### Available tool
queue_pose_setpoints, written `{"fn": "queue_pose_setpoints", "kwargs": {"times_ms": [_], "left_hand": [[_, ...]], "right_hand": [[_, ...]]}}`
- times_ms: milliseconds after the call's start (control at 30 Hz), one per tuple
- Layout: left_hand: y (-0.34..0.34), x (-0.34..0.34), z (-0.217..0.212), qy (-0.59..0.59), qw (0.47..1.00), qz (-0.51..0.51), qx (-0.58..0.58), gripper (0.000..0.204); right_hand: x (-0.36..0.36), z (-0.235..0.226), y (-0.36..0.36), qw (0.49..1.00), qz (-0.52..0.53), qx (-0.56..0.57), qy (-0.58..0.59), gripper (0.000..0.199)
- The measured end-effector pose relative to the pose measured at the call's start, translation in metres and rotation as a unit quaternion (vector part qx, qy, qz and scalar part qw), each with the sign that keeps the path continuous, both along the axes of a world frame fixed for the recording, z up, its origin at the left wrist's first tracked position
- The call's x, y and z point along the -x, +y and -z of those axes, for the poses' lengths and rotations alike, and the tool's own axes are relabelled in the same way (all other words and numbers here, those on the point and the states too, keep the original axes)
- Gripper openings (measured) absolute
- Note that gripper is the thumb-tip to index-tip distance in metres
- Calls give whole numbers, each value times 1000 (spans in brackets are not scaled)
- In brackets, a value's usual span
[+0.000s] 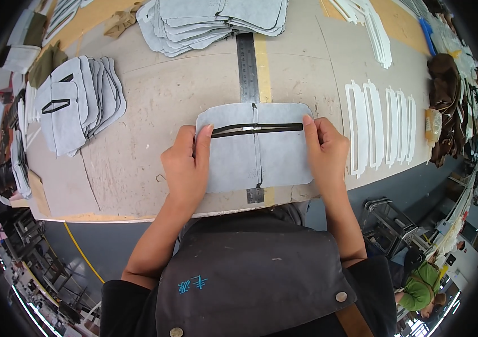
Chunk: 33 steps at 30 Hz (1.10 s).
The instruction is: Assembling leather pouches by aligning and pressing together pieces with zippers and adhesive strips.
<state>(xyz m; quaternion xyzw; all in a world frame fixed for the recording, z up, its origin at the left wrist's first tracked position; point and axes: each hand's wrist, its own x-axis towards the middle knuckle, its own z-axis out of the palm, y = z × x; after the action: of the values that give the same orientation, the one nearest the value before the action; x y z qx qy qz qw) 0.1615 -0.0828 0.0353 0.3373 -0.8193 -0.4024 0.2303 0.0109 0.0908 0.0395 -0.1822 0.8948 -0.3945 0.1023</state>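
A light grey-blue leather panel (230, 160) with rounded corners lies in front of me, across a steel ruler (248, 70). A long slot edged in black runs across its upper half, and a seam goes down its middle. My left hand (185, 160) grips the panel's left edge, thumb on top beside the slot's end. On the opposite edge my right hand (326, 149) pinches it the same way, thumb by the slot's other end. The fingers under the panel are partly hidden.
A tall stack of grey-blue panels (211, 25) sits at the table's far side. More slotted panels (81, 101) fan out at left. White rectangular strip frames (382, 126) lie in a row at right, with loose white strips (371, 31) behind. Brown material (446, 106) heaps at the right edge.
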Motion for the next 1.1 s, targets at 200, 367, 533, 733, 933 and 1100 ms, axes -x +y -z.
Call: {"fn": "queue_pose_setpoints", "kwargs": {"times_ms": [200,367,533,733,933,1100], "left_hand": [[-3,-2,5,7,998,-8,54,27],[-6,-4,2,21,999,4,43,28],[-2,3,3,-57,994,18,95,24],[3,9,-1,-143,976,69,150,24],[-17,6,-7,-153,968,131,149,25],[-33,4,-7,-136,981,117,72,28]], "right_hand": [[-1,5,5,989,2,51,136,24],[-3,2,14,991,13,95,95,25],[8,-8,18,995,-16,-27,93,14],[-9,-14,-3,922,-278,-111,246,53],[-20,0,-4,884,-385,-184,193,69],[-31,1,-11,889,-372,-191,185,70]]}}
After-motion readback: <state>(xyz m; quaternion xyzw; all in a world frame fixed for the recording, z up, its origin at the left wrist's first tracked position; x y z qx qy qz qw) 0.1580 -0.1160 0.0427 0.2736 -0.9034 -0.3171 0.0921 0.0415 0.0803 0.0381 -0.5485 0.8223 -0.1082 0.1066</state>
